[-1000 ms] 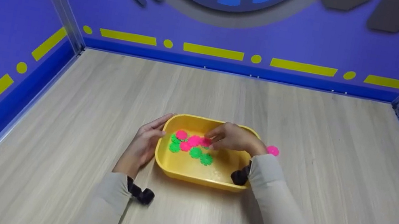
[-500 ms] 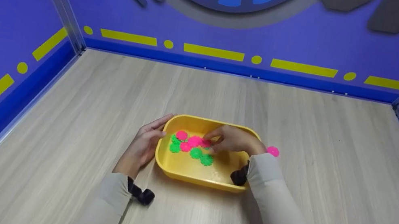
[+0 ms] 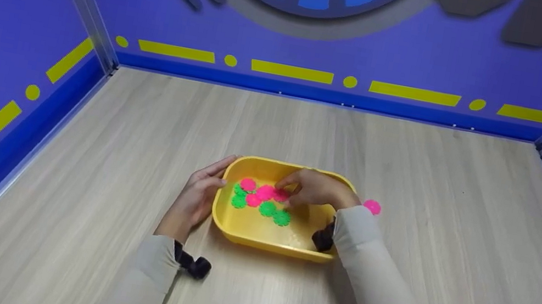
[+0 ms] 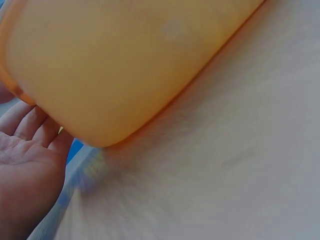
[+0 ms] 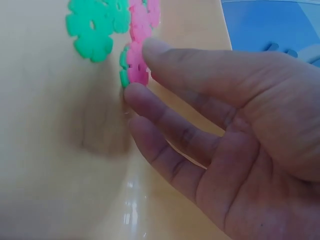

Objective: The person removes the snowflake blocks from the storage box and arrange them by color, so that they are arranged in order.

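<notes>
In the head view, a yellow plastic bin stands on the table with several pink and green interlocking snowflake discs inside. My left hand grips the bin's left end, thumb at the rim and fingers along the outer wall; the left wrist view shows those fingers partly behind the bin. Inside the bin, my right hand pinches a pink snowflake disc between thumb and fingertips. A green disc lies against that pink one. Two green discs lie nearer the bin's front.
One pink disc lies on the wooden table, just right of the bin and beside my right wrist. Blue-purple panels enclose the table at the back and both sides. Both wrists wear black cameras.
My right hand has shifted slightly at the pink disc, its fingertips staying in the same spot. The left hand, bin and other discs have hardly changed.
</notes>
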`<state>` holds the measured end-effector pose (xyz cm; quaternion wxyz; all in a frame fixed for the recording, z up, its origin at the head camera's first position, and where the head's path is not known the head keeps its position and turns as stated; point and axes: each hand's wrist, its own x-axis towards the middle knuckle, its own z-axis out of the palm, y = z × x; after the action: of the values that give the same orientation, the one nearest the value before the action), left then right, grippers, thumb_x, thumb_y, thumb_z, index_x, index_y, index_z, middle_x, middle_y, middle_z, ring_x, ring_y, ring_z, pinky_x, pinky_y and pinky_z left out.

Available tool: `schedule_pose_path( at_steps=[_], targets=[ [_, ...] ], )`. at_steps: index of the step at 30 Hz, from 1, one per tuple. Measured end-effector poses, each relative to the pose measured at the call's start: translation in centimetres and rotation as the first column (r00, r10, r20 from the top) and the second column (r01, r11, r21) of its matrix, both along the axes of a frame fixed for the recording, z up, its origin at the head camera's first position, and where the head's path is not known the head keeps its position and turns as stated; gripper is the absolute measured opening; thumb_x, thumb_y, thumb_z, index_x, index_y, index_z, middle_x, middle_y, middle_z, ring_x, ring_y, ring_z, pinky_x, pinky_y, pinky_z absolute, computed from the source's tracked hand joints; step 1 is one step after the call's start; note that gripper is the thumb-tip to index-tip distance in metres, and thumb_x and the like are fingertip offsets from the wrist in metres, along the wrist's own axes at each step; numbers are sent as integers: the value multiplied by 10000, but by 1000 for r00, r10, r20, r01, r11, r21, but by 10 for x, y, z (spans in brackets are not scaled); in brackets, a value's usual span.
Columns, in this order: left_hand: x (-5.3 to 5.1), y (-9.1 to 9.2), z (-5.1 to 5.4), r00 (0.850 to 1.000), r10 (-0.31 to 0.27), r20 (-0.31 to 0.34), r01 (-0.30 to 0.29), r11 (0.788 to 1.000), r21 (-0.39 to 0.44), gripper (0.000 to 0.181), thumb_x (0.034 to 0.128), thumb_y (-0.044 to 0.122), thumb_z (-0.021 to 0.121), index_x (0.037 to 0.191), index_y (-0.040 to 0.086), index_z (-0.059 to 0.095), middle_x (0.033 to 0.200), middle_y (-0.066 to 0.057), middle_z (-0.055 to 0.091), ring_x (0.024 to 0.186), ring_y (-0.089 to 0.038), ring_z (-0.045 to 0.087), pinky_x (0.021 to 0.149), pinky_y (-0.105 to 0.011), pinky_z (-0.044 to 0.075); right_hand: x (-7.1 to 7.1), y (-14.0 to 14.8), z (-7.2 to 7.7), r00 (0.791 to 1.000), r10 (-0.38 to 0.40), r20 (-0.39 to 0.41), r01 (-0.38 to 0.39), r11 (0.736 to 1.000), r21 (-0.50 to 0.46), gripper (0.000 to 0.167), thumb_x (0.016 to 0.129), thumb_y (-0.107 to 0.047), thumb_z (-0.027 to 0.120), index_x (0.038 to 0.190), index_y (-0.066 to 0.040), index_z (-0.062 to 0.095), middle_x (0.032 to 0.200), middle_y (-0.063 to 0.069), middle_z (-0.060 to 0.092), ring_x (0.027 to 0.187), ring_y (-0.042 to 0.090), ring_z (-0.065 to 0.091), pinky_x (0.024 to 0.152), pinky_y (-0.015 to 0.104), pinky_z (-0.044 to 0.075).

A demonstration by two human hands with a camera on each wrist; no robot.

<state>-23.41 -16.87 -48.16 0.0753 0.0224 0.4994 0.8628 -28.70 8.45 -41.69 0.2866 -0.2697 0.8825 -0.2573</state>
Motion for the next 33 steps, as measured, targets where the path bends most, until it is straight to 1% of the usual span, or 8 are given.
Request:
schedule_pose_path(
  at_steps=[5,11,14,19,24,27,29,33],
  targets=[
    [0,0,1,1000,0,8,0,1000,-21,614,844,-106,416,1452,-47,351,1553,-157,313,1447,-238,275,1179,-379,250,0,-1,-1,1000,13,-27,-13,1000,3,414,847,-96,705,1257,-94,646,1241,75,658,1098,255,612,991,382,499],
    [0,0,1,1000,1,11,-1,1000,-18,611,847,-111,407,1451,-41,356,1547,-160,324,1444,-238,281,1182,-379,243,1,0,-3,996,66,-61,-68,998,-19,366,814,-32,718,1177,-68,688,1134,87,695,947,222,616,903,348,539],
    [0,0,1,1000,-5,7,5,1000,-14,612,848,-114,399,1454,-46,346,1550,-166,314,1445,-242,275,1184,-381,238,1,0,-3,994,74,-75,-76,997,-14,345,799,-15,727,1140,-65,702,1088,82,704,916,207,607,882,337,542],
    [0,0,1,1000,-2,10,2,1000,-5,617,846,-109,412,1455,-49,341,1549,-169,314,1442,-239,281,1181,-375,244,2,-1,-4,997,57,-57,-56,998,17,300,791,-3,729,1080,-84,717,1041,53,709,936,196,606,889,336,539],
    [0,0,1,1000,-4,9,4,1000,-11,611,847,-115,407,1452,-49,349,1544,-171,325,1438,-240,290,1175,-371,257,3,-3,-5,1000,25,-17,-24,999,49,262,797,-33,737,1043,-123,724,1025,18,702,944,178,597,911,340,528],
    [-1,0,1,1000,-2,8,3,1000,-18,611,846,-112,410,1451,-47,353,1542,-168,329,1438,-238,290,1176,-368,255,3,-4,-5,1000,10,-11,-9,998,64,248,796,-47,744,1025,-140,721,1009,4,690,933,169,579,911,331,521],
    [-1,0,1,1000,-3,7,3,1000,-23,612,843,-109,415,1449,-45,357,1541,-166,332,1439,-236,290,1176,-367,255,4,-5,-5,1000,7,-13,-6,997,75,235,794,-51,747,1007,-146,714,986,-4,675,914,162,563,890,315,515],
    [0,-1,0,1000,-3,2,3,1000,-30,601,850,-99,429,1445,-39,371,1537,-157,346,1435,-235,303,1171,-372,269,4,-5,-6,998,41,-40,-38,996,86,210,787,-54,754,977,-122,696,933,8,652,863,149,540,826,277,500]
  ],
)
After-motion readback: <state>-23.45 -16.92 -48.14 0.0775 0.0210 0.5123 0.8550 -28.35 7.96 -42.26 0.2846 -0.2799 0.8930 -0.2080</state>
